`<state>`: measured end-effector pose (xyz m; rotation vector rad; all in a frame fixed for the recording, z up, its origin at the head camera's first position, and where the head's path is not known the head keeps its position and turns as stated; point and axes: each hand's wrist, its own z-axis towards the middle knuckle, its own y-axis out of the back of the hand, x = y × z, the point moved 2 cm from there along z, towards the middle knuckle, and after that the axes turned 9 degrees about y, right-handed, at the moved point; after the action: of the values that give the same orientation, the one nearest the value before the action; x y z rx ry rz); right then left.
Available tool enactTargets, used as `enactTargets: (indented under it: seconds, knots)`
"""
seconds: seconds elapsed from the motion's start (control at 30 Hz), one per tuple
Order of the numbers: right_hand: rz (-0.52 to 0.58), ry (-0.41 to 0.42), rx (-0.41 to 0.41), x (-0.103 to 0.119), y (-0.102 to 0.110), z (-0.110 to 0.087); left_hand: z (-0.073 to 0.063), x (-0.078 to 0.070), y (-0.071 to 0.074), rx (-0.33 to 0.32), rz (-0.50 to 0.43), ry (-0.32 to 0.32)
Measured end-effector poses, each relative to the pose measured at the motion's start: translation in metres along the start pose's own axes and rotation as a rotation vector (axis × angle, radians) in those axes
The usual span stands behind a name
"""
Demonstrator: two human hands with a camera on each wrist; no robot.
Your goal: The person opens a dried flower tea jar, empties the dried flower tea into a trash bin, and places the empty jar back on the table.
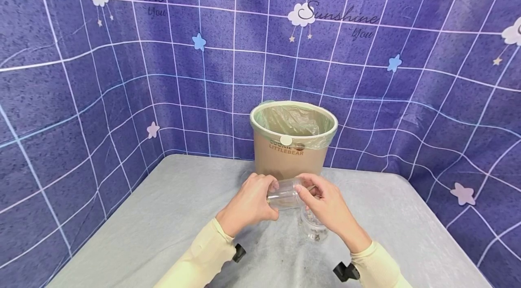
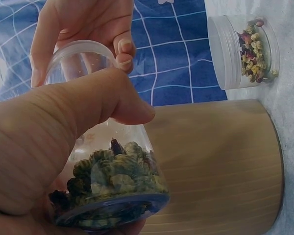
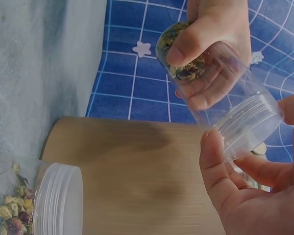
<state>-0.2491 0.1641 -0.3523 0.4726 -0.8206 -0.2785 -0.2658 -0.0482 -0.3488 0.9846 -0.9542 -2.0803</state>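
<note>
Tilted on its side in front of the bin is a clear plastic jar (image 1: 283,194). My left hand (image 1: 253,200) grips it around the body near its base. Dried flower buds (image 2: 117,171) in greens and yellows, with a few dark red bits, gather at the jar's bottom end. At the other end, my right hand (image 1: 327,204) pinches the clear screw lid (image 3: 247,122) between thumb and fingers. A second clear jar (image 1: 314,228) with a lid stands upright on the table below my right hand; it holds pinkish and yellowish dried buds (image 3: 17,210).
A beige bin (image 1: 289,161) with a white rim and a translucent green liner (image 1: 291,118) stands at the back of the grey cloth-covered table (image 1: 183,215). Behind and at both sides hangs a blue gridded curtain (image 1: 228,66) with stars and clouds.
</note>
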Motion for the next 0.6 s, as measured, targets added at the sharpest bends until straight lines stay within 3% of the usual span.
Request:
enactTargets:
  seconds: [0.37, 0.6]
  knots:
    - [-0.057, 0.049, -0.008, -0.0024, 0.0016, 0.0006, 0.0014, 0.0020, -0.0010, 0.003, -0.003, -0.002]
    - [-0.027, 0.087, -0.004, -0.0029, 0.0022, 0.0000, 0.0005, 0.0008, 0.0004, 0.015, -0.007, 0.013]
